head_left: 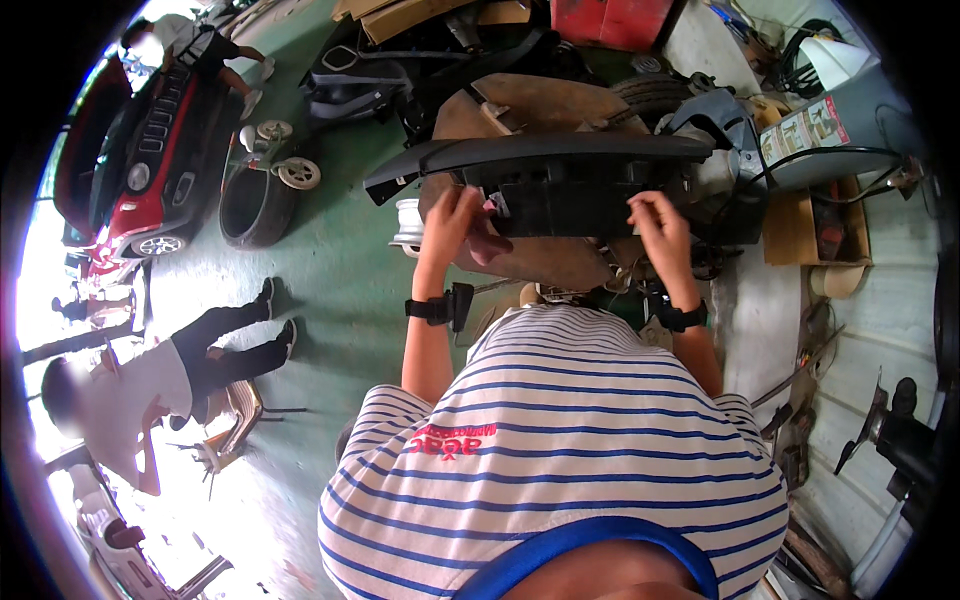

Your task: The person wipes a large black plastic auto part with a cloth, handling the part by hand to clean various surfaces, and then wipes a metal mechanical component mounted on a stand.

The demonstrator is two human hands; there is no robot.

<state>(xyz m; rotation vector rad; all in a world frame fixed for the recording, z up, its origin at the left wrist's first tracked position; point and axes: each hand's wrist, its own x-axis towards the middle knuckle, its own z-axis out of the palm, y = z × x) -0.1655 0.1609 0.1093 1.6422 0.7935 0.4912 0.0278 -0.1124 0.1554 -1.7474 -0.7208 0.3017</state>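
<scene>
A long black plastic trim piece (pixel 560 185) lies crosswise in front of me on worn brown boards (pixel 540 260). At its left part, my left hand (pixel 452 222) is closed on a dull pink rag (pixel 490 242), which hangs down against the black plastic. My right hand (pixel 660 225) is at the right part of the trim, fingers curled with the tips close together; what is between them, if anything, is too small to make out. Black straps with devices are on both my wrists.
Black panels (pixel 360 85), a tire (pixel 650 95), a grey cylinder (pixel 820 150) and a cardboard box (pixel 815 225) surround the work spot. To the left are a red car (pixel 140 210), a small scooter (pixel 295 172) over a tub (pixel 250 215), and two other people (pixel 130 410) (pixel 200 45).
</scene>
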